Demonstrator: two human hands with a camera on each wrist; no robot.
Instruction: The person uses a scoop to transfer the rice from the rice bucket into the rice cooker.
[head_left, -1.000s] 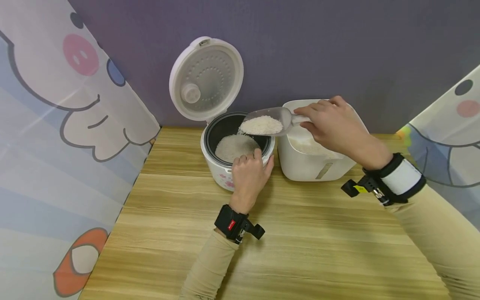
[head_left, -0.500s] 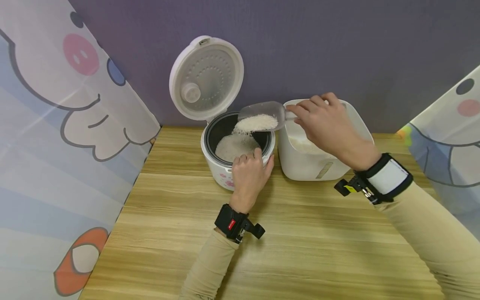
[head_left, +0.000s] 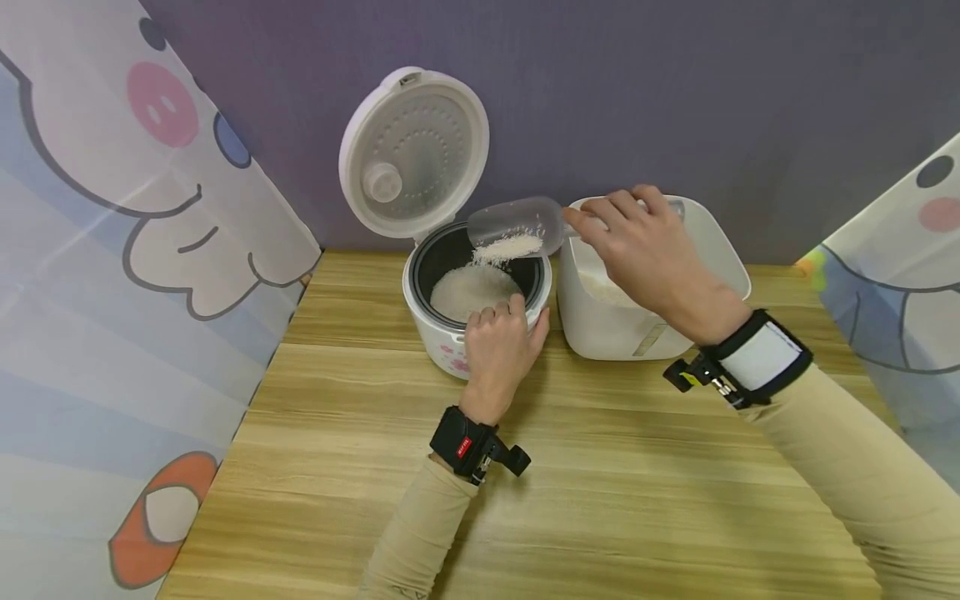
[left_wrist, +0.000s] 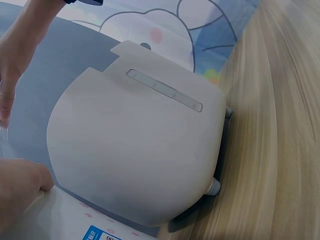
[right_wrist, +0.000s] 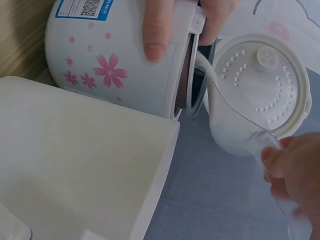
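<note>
In the head view a white rice cooker (head_left: 442,346) with pink flowers stands with its lid (head_left: 420,158) up, rice (head_left: 474,293) lying in its dark inner pot (head_left: 442,250). My left hand (head_left: 497,346) grips the cooker's front rim, fingers over the edge and thumb against the outer wall. Over the pot, my right hand (head_left: 645,250) holds a clear plastic scoop (head_left: 517,218) by its handle. Tilted to the left, the scoop lets grains fall from its lip into the pot. The right wrist view shows the scoop (right_wrist: 235,120) close to the pot's opening.
Right of the cooker is a white rice bin (head_left: 615,333), its top open and some rice inside, partly under my right forearm. A grey-purple wall (head_left: 637,100) rises close behind both. The wooden table (head_left: 360,467) extends toward me, with cartoon-printed sheets (head_left: 97,317) at the sides.
My right hand has shifted left and tipped the scoop further. Less rice is in the scoop, and more grains stream into the pot. My left hand stays on the rim.
</note>
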